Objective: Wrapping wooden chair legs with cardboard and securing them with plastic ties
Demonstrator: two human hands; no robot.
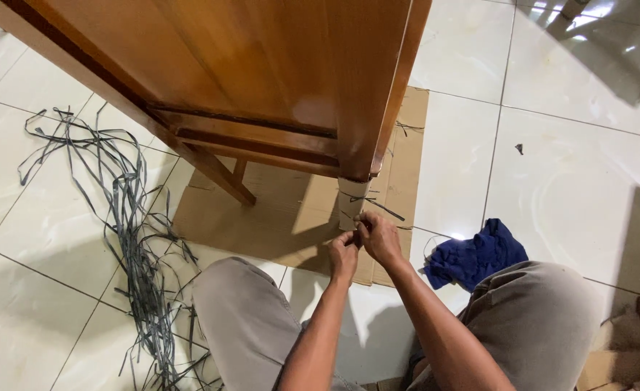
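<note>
Squatting on tile, I pinch a thin dark strap [369,205] with both hands at the cardboard-wrapped leg [352,199] of a wooden cabinet [262,65]. Left hand [344,255] and right hand [378,235] touch, fingers closed on the strap. Loose straps [128,217] lie at nine o'clock, a blue cloth [476,253] at three.

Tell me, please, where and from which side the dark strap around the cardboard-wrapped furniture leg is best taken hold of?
Probably by its loose tail, which sticks out to the right of the cardboard-wrapped leg. Come in from the right, over the bare tile: the tail stands clear there, while the wound part lies flat against the cardboard. The left hand and right hand crowd the front.
</note>
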